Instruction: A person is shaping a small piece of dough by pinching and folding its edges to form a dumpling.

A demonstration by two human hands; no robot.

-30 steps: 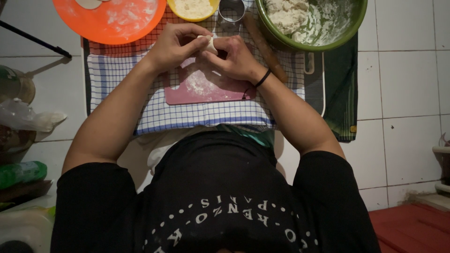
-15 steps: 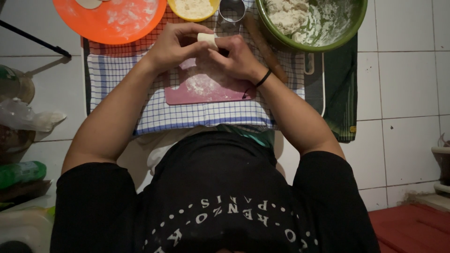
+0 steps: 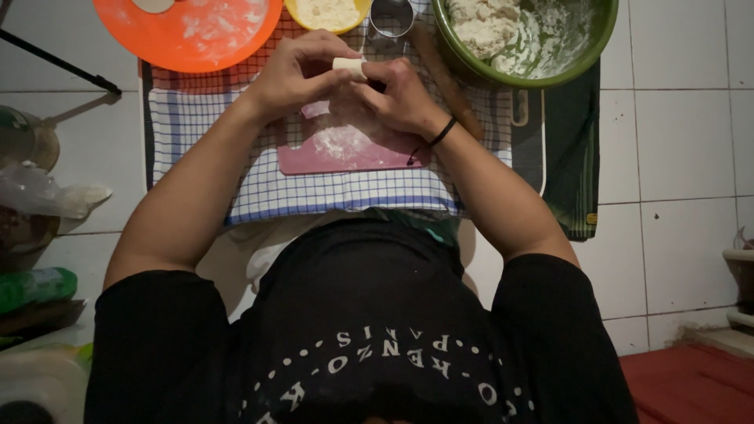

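Dough piece (image 3: 349, 66): small, pale, above the pink board (image 3: 353, 153).
Left hand (image 3: 302, 71): grip closed on it.
Right hand (image 3: 400, 94): grip pinching its end.

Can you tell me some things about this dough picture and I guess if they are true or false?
1. Both hands hold the small white dough piece. True: the left hand and right hand pinch it together.
2. The green bowl is empty. False: it has dough and flour in it.
3. The pink board lies on a checked cloth. True.
4. The orange plate is blue. False: it is orange, dusted with flour.
5. A black band is on the right wrist. True.
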